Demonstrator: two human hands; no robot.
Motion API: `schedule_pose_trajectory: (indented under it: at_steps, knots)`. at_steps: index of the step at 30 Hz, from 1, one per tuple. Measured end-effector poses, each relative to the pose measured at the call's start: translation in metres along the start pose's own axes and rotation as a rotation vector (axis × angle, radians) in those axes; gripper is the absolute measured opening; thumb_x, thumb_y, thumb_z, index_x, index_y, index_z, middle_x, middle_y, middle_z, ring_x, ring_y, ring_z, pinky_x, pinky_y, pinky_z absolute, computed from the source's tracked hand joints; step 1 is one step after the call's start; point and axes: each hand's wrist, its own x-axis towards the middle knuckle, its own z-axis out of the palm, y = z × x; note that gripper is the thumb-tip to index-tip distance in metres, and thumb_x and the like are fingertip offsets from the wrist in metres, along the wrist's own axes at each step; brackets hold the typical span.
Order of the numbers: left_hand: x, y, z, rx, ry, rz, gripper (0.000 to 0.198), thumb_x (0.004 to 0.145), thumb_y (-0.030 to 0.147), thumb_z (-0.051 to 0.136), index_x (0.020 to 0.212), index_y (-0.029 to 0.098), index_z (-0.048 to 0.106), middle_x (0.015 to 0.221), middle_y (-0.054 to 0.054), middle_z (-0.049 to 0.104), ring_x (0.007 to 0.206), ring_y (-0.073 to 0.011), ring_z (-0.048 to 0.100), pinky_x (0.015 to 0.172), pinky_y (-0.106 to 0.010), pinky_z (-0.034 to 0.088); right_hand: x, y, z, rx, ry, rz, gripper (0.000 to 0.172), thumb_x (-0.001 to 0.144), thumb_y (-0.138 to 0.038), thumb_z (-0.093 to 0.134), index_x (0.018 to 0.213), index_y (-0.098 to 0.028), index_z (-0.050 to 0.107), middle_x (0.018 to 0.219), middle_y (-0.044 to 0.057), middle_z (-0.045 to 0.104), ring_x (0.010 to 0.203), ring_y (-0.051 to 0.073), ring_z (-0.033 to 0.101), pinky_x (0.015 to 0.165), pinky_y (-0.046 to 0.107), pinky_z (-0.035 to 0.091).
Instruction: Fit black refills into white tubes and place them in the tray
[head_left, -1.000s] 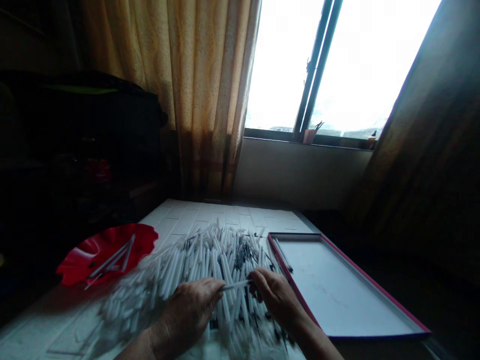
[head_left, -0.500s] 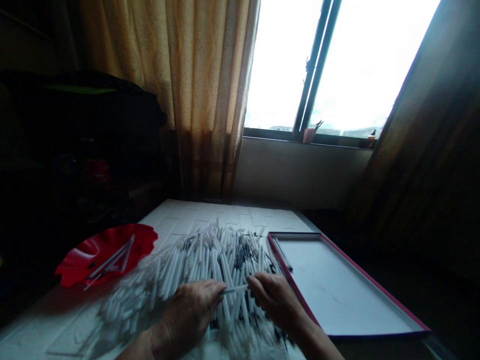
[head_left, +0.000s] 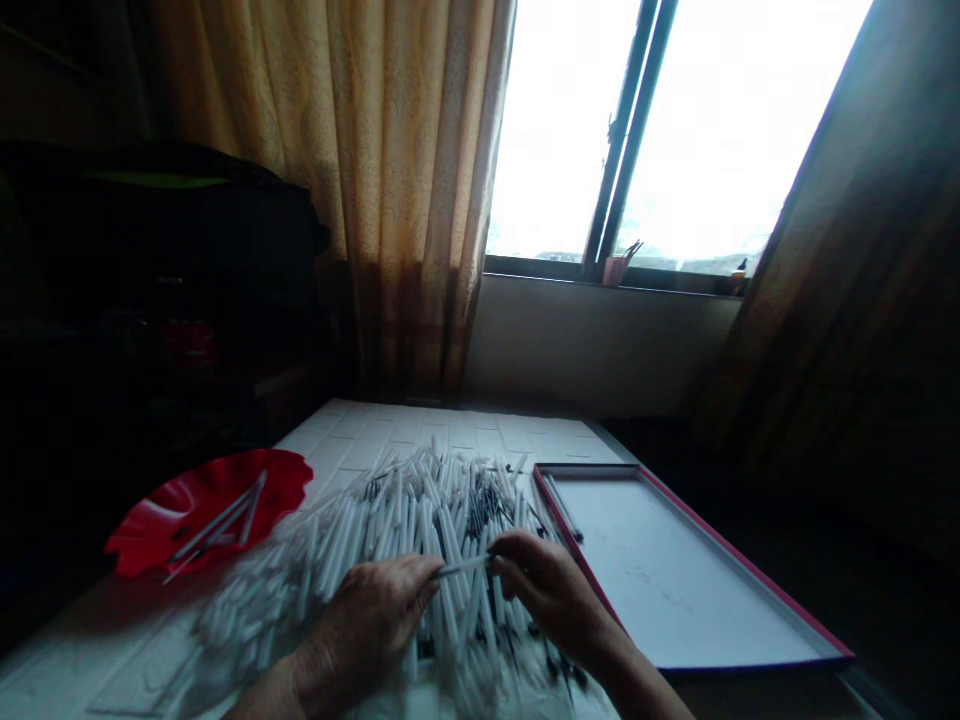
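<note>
Dim room, daylight from a window point(head_left: 555, 130) falling past a gold curtain point(head_left: 405, 180) onto a white table point(head_left: 480, 428). Across from where I stand, a slim pale tube point(head_left: 463, 567) lies level above a heap of similar tubes point(head_left: 352, 530), between a red dish point(head_left: 281, 472) and a shallow tray point(head_left: 697, 580). The left hand point(head_left: 379, 610) pinches one end, the right hand point(head_left: 544, 585) the other. It looks light, fairly stiff and smooth, perhaps slippery; the ends seem the safest hold, since squeezing the middle might bend it.
</note>
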Motion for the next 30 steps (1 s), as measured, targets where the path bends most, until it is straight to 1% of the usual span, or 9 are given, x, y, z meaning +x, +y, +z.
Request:
schedule_pose_trajectory:
  at_steps: [5,8,10,14,17,20,23,27,30]
  knots:
    - [-0.002,0.0,0.005,0.001,-0.006,0.026,0.022,0.096,0.016,0.044,0.106,0.022,0.063,0.095,-0.004,0.075,0.087,-0.0208,0.074,0.076,-0.029,0.057,-0.001,0.002,0.004,-0.08,-0.014,0.015,0.039,0.094,-0.042,0.043,0.061,-0.022,0.049,0.054,-0.003,0.05,0.047,0.012,0.047,0.045,0.023,0.035]
    - [-0.002,0.0,0.006,-0.004,-0.013,0.026,0.022,0.096,0.016,0.045,0.108,0.022,0.062,0.096,-0.004,0.075,0.088,-0.0214,0.074,0.076,-0.03,0.057,-0.001,0.005,0.005,-0.077,-0.014,0.036,0.047,0.097,-0.043,0.038,0.056,-0.022,0.044,0.049,-0.003,0.046,0.043,0.012,0.044,0.043,0.022,0.033]
    - [-0.001,-0.001,0.006,-0.01,-0.022,0.022,0.022,0.097,0.017,0.044,0.107,0.022,0.062,0.096,-0.004,0.075,0.088,-0.0218,0.074,0.075,-0.03,0.057,-0.001,0.004,0.003,-0.067,-0.023,0.035,0.043,0.097,-0.041,0.038,0.061,-0.021,0.05,0.054,-0.002,0.051,0.046,0.012,0.048,0.044,0.022,0.035]
    - [-0.002,-0.001,0.005,-0.023,-0.04,0.005,0.022,0.098,0.018,0.042,0.106,0.022,0.062,0.095,-0.004,0.075,0.087,-0.0233,0.073,0.074,-0.033,0.057,-0.001,0.001,-0.004,-0.006,-0.056,0.006,0.012,0.09,-0.03,0.052,0.093,-0.021,0.058,0.075,0.0,0.061,0.057,0.013,0.057,0.051,0.022,0.042]
    - [-0.003,0.0,0.005,-0.04,-0.051,-0.01,0.023,0.097,0.018,0.042,0.106,0.022,0.063,0.096,-0.005,0.075,0.089,-0.0242,0.073,0.076,-0.034,0.056,-0.001,0.001,-0.005,0.05,-0.075,0.018,0.006,0.087,-0.026,0.054,0.089,-0.021,0.057,0.07,-0.002,0.058,0.057,0.013,0.056,0.051,0.022,0.042]
    - [-0.003,0.0,0.004,-0.068,-0.056,-0.042,0.023,0.095,0.018,0.044,0.108,0.023,0.062,0.094,-0.004,0.075,0.088,-0.023,0.073,0.075,-0.032,0.054,-0.002,0.005,-0.003,0.041,-0.077,0.062,0.011,0.089,-0.03,0.052,0.085,-0.021,0.056,0.064,-0.003,0.055,0.055,0.013,0.055,0.051,0.022,0.041]
    - [-0.002,0.0,0.002,-0.105,-0.049,-0.105,0.021,0.093,0.022,0.048,0.112,0.023,0.058,0.086,-0.002,0.075,0.078,-0.0206,0.073,0.069,-0.028,0.052,-0.001,0.011,-0.002,0.02,-0.075,0.098,0.025,0.092,-0.038,0.048,0.076,-0.02,0.055,0.063,-0.002,0.056,0.052,0.012,0.053,0.048,0.021,0.039]
    - [0.001,0.002,-0.003,-0.166,-0.061,-0.159,0.005,0.09,0.024,0.052,0.094,0.023,0.055,0.079,0.002,0.071,0.072,-0.0159,0.07,0.063,-0.022,0.047,0.0,0.014,-0.002,0.014,-0.086,0.134,0.04,0.095,-0.044,0.042,0.065,-0.02,0.052,0.056,-0.001,0.055,0.046,0.011,0.05,0.045,0.021,0.036]
    - [0.002,0.003,-0.005,-0.193,-0.067,-0.176,0.004,0.089,0.026,0.051,0.086,0.024,0.053,0.074,0.003,0.068,0.068,-0.0147,0.067,0.061,-0.021,0.043,0.0,0.009,-0.004,0.033,-0.108,0.129,0.032,0.095,-0.041,0.045,0.076,-0.019,0.057,0.062,-0.001,0.057,0.05,0.012,0.054,0.048,0.021,0.04]
